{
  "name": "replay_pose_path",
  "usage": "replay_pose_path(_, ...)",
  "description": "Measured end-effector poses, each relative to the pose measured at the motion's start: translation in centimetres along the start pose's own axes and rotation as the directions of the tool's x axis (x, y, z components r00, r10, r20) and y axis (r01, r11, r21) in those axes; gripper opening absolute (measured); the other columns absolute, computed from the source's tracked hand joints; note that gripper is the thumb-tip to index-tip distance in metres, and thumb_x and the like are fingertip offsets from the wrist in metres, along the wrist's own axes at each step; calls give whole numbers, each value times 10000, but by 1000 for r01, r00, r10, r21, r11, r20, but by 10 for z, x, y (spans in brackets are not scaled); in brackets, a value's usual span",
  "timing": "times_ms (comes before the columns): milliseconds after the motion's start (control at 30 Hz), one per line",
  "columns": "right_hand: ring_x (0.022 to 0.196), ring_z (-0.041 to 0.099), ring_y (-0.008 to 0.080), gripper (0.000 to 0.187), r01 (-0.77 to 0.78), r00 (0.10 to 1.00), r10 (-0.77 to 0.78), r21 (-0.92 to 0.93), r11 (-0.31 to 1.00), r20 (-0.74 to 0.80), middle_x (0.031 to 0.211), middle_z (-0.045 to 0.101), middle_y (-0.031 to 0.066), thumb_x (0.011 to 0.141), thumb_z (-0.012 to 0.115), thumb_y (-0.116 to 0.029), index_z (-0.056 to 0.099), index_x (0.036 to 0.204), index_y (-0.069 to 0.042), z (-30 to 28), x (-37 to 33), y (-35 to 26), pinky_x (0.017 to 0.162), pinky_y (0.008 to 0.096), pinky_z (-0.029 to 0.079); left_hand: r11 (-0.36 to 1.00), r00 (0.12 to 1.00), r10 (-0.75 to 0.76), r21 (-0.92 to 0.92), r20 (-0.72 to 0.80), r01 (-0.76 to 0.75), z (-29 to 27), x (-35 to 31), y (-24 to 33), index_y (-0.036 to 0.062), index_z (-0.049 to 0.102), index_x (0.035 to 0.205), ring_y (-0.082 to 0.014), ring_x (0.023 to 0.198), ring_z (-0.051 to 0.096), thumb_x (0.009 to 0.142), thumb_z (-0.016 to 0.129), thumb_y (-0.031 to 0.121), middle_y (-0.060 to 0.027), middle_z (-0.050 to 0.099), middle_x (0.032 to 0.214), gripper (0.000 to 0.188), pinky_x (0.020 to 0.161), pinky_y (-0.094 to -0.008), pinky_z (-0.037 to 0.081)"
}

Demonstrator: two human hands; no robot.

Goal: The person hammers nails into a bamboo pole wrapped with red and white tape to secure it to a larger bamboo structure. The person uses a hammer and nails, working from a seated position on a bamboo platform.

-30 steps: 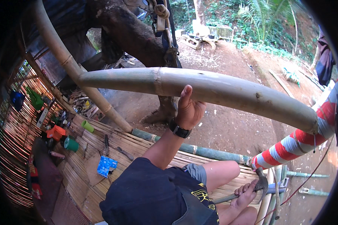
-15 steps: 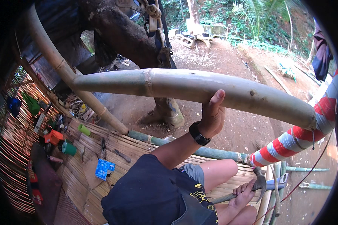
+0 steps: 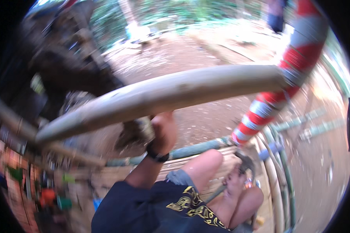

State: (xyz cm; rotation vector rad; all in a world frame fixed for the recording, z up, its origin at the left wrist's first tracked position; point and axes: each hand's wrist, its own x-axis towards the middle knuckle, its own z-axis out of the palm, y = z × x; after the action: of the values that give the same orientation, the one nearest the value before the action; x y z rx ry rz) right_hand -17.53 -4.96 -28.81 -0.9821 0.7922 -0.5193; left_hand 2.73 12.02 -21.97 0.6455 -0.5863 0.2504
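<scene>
A thick, pale bamboo pole (image 3: 175, 91) crosses in front of me, rising from left to right. My left hand (image 3: 165, 134), with a dark watch (image 3: 157, 153) on its wrist, reaches up behind the pole's lower edge. Its fingers are hidden behind the bamboo and blurred, so its grip does not show. Low at the right, my right hand (image 3: 234, 181) is closed around a claw hammer (image 3: 248, 165) just below its head, beside my bent knees. The hammer's handle slants down to the left.
The pole's right end meets a post wrapped in red and silver bands (image 3: 256, 112). Its left end meets another bamboo pole (image 3: 15, 120). Green bamboo (image 3: 186, 150) edges the slatted platform. More bamboo lengths (image 3: 322, 128) lie on the ground at right. A blurred orange thing (image 3: 47, 197) is at left.
The view has swung, shifting the scene leftward and blurring it. My left thumb, earlier pressed on the pole's near face, no longer shows there. The right hand still holds the hammer.
</scene>
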Motion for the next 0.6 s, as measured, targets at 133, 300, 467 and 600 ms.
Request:
replay_pose_path(133,405,349,52,304,46,995,-49,34,998,92,545,373,-56,905,657,-355,477,813,-127,0,5,-8,374,236,302,877,890,-409,356,205,321,50,-28,-3,-2,567,1110,-204,945,623,920,603,333,-115,632,1032,387,856,-382,492)
replay_pose_path(300,399,347,54,318,76,997,-76,58,995,5,544,375,-51,887,679,-357,483,837,-112,-10,2,-17,369,238,297,797,667,-593,446,450,407,119,-22,-31,-45,568,1090,-206,865,639,924,587,194,-137,647,953,292,805,-359,514)
replay_pose_path(467,400,357,59,325,109,994,-110,83,991,7,544,385,-44,882,684,-364,491,837,-107,-9,-1,-14,376,242,306,531,402,-765,140,503,836,173,-3,-65,-40,559,1116,-204,811,647,1009,446,316,-138,661,952,388,772,-324,518)
replay_pose_path(600,401,363,62,318,143,989,-145,95,985,11,544,386,-42,886,679,-359,502,828,-102,-10,3,-8,382,245,314,354,321,-815,-23,482,935,203,15,-94,2,568,1089,-194,785,653,1017,399,352,-98,669,940,395,763,-337,521)
